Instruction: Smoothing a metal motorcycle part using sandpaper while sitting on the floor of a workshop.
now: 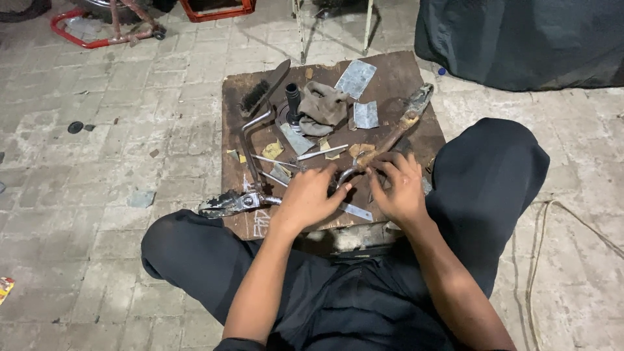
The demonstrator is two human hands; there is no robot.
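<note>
Two hands worked low on a dark wooden board [403,71] set on paving. Left hand [305,198] lay curled over a bent metal lever [250,153]; right hand [402,188] pinched the curved end of a rusty pedal arm [390,140], fingers narrow. Farther off lay metal scraps, a crumpled rag [325,107], then a black brush [257,94].

Dark, loose trousers [494,175] are worn, of a plain black cloth that is creased at the lap. Both forearms are left bare, with short dark sleeves [244,343] seen only at the bottom edge. Nothing is worn on the left hand [307,197] or the right hand [402,188].
</note>
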